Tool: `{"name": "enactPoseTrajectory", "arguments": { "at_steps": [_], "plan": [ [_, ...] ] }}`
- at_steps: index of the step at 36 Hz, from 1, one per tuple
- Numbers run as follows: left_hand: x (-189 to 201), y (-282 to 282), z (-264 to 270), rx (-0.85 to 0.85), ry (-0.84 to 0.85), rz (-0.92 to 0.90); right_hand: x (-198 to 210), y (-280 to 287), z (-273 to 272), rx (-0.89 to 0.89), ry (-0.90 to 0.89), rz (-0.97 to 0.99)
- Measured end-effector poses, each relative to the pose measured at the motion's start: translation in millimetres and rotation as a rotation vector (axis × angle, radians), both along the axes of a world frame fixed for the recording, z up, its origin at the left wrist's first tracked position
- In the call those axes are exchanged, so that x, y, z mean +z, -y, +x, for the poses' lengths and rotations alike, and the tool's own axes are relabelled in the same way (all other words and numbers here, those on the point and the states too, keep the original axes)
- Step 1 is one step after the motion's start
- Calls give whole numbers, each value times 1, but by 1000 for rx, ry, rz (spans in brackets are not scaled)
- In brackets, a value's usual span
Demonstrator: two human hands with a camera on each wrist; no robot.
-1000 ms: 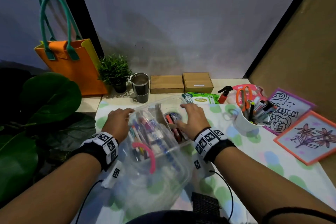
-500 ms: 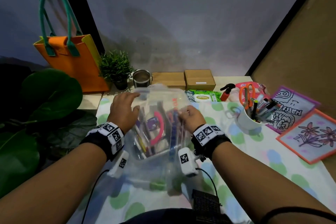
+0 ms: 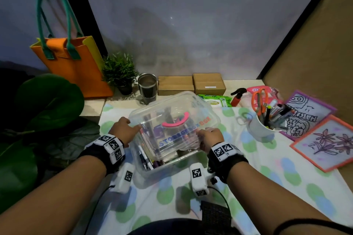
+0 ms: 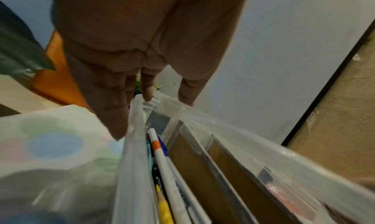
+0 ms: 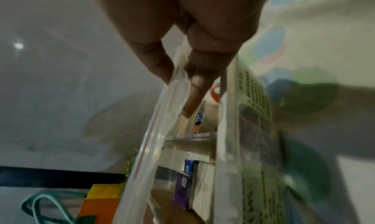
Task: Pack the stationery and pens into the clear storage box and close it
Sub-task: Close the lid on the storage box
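Observation:
The clear storage box (image 3: 152, 175) stands on the dotted cloth in front of me. Its clear lid (image 3: 202, 120), with a pink handle (image 3: 175, 121), lies tilted over it, and a gap shows at the near side. Pens (image 3: 145, 156) and other stationery lie inside in compartments; the pens (image 4: 162, 155) also show in the left wrist view. My left hand (image 3: 124, 131) grips the lid's left edge, thumb on top (image 4: 166, 99). My right hand (image 3: 210, 137) pinches the lid's right edge between thumb and finger (image 5: 178, 92).
A white cup (image 3: 261, 129) full of pens and scissors stands right of the box, with two colouring boards (image 3: 324, 139) beyond it. Wet wipes (image 3: 215, 99), a red spray bottle (image 3: 236, 97), cardboard boxes (image 3: 191, 84), a steel tumbler (image 3: 147, 87), a small plant (image 3: 119, 70) and an orange bag (image 3: 72, 66) line the back.
The lid lay open toward me, then stood upright, and now has swung down over the box. Both hands moved with it to its side edges.

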State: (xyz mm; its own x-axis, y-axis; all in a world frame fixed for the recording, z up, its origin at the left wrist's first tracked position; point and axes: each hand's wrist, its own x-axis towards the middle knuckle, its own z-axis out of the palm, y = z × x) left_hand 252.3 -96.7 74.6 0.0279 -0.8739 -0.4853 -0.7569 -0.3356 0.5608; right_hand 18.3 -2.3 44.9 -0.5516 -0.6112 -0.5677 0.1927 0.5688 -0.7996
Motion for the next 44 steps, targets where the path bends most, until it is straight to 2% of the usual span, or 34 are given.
{"name": "enactPoseTrajectory", "arguments": {
  "at_steps": [4, 6, 12, 14, 16, 19, 21, 27, 32, 36, 41, 44],
  "plan": [
    [8, 0, -1, 28, -28, 4, 14, -7, -1, 48, 93, 37],
    [10, 1, 1, 13, -52, 34, 18, -9, -7, 65, 75, 67],
    [7, 0, 2, 4, 14, 16, 21, -2, -19, 74, -71, 162],
    [4, 0, 3, 31, 0, 11, 19, 3, -18, 138, -164, 186],
    [3, -1, 4, 72, -20, 21, 18, 8, -20, 190, -353, 211],
    [2, -3, 5, 92, -29, 19, 20, 17, -26, 100, -503, 166],
    [2, -3, 4, 87, -24, 17, 18, 24, -35, 16, -472, 97],
    [1, -5, 3, 66, -4, -13, 18, 34, -52, 118, -233, -12],
    [-1, 0, 10, 45, 14, -70, 21, 31, -54, 119, -324, -39],
    [-4, 1, 18, 51, 17, -105, 22, 20, -48, 119, -305, 60],
    [-11, -7, 19, -55, 63, -78, 17, 3, -44, 258, -541, 167],
    [-10, -8, 17, -79, 71, -93, 16, -1, -42, 305, -606, 186]
  ]
}}
